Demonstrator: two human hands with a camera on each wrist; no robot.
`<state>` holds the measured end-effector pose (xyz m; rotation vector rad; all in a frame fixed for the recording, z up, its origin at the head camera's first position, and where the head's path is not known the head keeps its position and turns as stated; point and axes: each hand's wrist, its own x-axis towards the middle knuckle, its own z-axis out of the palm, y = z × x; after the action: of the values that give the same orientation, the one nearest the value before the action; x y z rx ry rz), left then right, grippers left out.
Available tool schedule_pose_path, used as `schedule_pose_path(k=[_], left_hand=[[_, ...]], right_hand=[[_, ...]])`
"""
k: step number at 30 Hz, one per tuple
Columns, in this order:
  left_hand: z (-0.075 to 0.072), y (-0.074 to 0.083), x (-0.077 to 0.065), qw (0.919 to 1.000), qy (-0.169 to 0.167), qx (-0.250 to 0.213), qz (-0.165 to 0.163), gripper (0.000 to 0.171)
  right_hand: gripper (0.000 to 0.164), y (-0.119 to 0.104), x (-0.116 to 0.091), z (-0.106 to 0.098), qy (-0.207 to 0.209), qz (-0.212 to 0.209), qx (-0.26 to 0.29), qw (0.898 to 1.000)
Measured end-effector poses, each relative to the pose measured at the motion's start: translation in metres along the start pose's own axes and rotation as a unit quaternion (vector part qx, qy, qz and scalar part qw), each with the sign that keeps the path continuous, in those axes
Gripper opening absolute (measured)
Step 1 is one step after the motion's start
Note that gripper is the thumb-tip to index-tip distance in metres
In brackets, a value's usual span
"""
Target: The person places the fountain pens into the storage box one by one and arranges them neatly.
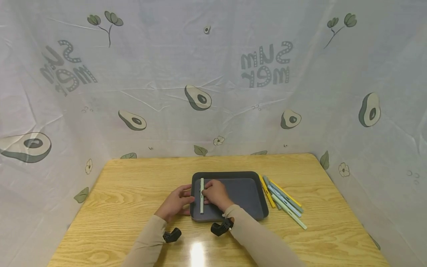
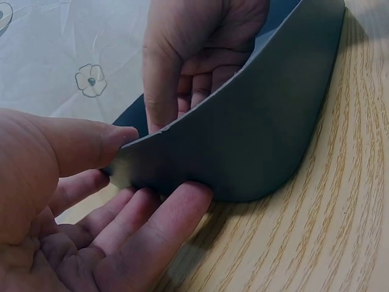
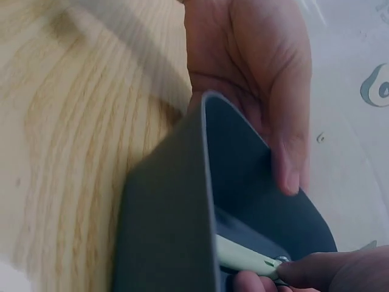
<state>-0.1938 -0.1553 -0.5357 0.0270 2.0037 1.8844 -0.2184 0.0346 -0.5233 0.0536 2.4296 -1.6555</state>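
Observation:
A dark grey tray [image 1: 245, 198] with raised walls stands on the wooden table. At its left wall is my left hand [image 1: 175, 203]; the left wrist view shows the thumb over the rim and the fingertips against the outer wall [image 2: 255, 134]. Inside the tray, near that left wall, a pale green pen [image 1: 201, 206] lies lengthwise from back to front. My right hand [image 1: 218, 194] reaches over the front wall and pinches this pen near its clip. Part of the pen [image 3: 243, 254] shows beside the thumb in the right wrist view, while the remaining right fingers are mostly hidden.
Right of the tray lies a loose pile of several pens: a yellow pen [image 1: 267, 191] close against the tray's wall, and pale green [image 1: 293, 216], light blue, grey and yellow ones. A patterned white curtain [image 1: 213, 126] hangs behind the table [image 1: 133, 185] and along its sides.

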Motion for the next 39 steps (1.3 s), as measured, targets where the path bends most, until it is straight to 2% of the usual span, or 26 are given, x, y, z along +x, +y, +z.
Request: schedule_pose_path(k=[11,15,19,22,26,29,32,35,37,39], left_hand=[[-0.001,-0.002,-0.002,1.0,0.004,0.007,0.003,0.059],[-0.001,-0.002,-0.002,1.0,0.0,0.007,0.003,0.059],[-0.001,-0.002,-0.002,0.9999,-0.007,0.006,0.005,0.059],[-0.002,-0.002,-0.003,0.9999,-0.01,0.007,0.005,0.06],[-0.003,-0.004,-0.002,0.9999,-0.007,0.005,0.005,0.06],[-0.003,-0.004,-0.002,1.0,-0.001,0.006,0.004,0.06],[-0.002,-0.004,-0.002,0.9999,-0.003,0.007,0.007,0.06],[-0.001,-0.004,-0.003,0.9999,-0.008,0.004,0.008,0.06],[0.0,-0.003,-0.003,0.9999,-0.006,0.004,0.009,0.06],[0.0,-0.002,-0.004,0.9999,-0.004,0.005,0.008,0.06]], right_hand=[[0.01,-0.002,-0.008,0.006,-0.001,-0.005,0.024,1.0],[0.012,-0.003,-0.012,-0.004,-0.014,-0.016,0.037,0.999],[0.017,-0.002,-0.019,-0.025,-0.022,-0.029,0.041,0.999],[0.017,-0.002,-0.026,-0.052,-0.011,-0.033,0.035,0.999],[0.016,-0.001,-0.033,-0.101,0.037,-0.049,0.003,0.998],[0.017,0.005,-0.035,-0.144,0.079,-0.068,-0.044,0.994],[0.02,0.018,-0.038,-0.189,0.102,-0.083,-0.108,0.985],[0.023,0.037,-0.044,-0.23,0.109,-0.091,-0.185,0.972],[0.023,0.051,-0.049,-0.252,0.107,-0.086,-0.228,0.964],[0.024,0.064,-0.053,-0.268,0.096,-0.073,-0.254,0.96]])
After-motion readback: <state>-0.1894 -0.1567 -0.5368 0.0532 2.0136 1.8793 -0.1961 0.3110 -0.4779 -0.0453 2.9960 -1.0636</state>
